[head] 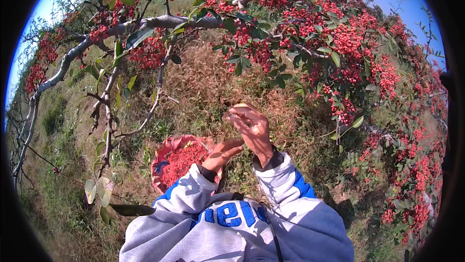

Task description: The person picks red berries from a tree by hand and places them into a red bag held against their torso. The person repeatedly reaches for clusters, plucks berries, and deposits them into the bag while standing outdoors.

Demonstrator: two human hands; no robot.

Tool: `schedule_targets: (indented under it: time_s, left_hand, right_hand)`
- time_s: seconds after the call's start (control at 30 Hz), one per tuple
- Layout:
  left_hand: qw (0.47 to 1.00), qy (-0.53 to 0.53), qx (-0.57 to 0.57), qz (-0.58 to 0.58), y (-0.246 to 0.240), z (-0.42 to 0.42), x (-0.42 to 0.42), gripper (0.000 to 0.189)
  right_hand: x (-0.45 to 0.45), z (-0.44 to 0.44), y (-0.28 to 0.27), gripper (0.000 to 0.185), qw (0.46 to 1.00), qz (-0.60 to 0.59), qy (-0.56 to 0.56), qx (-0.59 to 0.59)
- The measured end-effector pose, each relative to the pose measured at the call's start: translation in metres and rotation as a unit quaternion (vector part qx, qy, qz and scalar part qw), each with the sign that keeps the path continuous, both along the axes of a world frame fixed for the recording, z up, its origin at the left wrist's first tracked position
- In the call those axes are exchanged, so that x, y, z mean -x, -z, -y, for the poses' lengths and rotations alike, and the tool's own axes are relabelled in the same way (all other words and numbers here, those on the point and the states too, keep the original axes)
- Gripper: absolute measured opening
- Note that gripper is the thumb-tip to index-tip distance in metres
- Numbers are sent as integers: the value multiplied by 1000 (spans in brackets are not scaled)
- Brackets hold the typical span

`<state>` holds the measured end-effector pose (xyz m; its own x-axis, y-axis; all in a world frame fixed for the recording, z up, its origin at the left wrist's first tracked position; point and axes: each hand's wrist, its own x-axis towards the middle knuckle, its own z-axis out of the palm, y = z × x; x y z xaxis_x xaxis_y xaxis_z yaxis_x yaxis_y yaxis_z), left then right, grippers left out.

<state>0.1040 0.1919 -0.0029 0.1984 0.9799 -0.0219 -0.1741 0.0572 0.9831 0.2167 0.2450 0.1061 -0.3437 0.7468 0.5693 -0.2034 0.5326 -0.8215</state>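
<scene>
My right hand (252, 125) is raised in front of my chest, fingers curled and thumb near the fingertips. Whether anything small sits between them cannot be made out. Lower and to its left is my left hand (222, 154), fingers stretched out, with nothing visible in it. It overlaps the right edge of a red bag (157, 165) in the view. Loose red berries (183, 162), resembling Sichuan pepper, fill the bag's open mouth. Above and right of my hands hang dense red berry clusters (348, 40) among green leaves.
A thick grey branch (160, 21) arches across the top and down the left. Nearer, a bare forked twig (108, 116) hangs left of the bag. More berry-laden branches (417, 174) stand at the right. Dry grass (203, 69) and weeds cover the ground.
</scene>
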Motion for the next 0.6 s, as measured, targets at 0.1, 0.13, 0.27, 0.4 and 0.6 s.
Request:
schedule_targets:
  time_s: [0.1,0.13,0.27,0.4,0.6]
  left_hand:
    - [991,7,-66,120,-38,3,5,24]
    - [995,-1,-55,87,-77,9,-2,25]
    - [947,74,-280,142,-166,35,-15,24]
    - [853,176,-475,125,-242,59,-26,13]
    - [771,211,-561,214,-274,79,-47,15]
  right_hand:
    - [-26,-37,-34,10,981,-102,157,-48]
    - [-37,-53,-42,12,971,-125,193,-63]
    - [-53,-96,-67,29,977,-139,163,-20]
    - [-45,-107,-89,39,970,-203,111,76]
    - [-39,-127,-89,14,960,-255,57,102]
